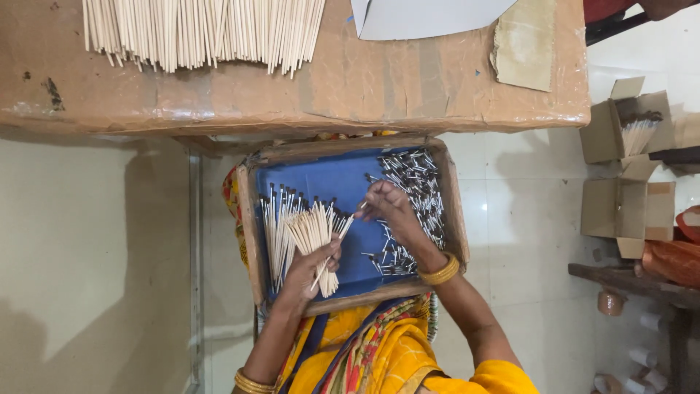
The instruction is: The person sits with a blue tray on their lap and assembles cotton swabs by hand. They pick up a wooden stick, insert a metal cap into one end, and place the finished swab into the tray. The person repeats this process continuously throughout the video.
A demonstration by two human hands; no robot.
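Note:
My left hand (310, 266) grips a fanned bundle of thin pale sticks (315, 232) over a wooden tray (250, 219) lined with blue, resting on my lap. My right hand (388, 206) pinches a small piece at the tip of one stick of the bundle. Under and beside my right hand lies a heap of small silver and black tips (415, 190). A row of sticks with dark tips (277, 226) lies at the tray's left side.
A cardboard-covered table (350, 87) stands ahead with a large pile of bare sticks (197, 33), a grey sheet (423, 14) and a cardboard scrap (523, 47). Open cardboard boxes (631, 138) with sticks sit on the floor at right, near a low wooden bench (634, 281).

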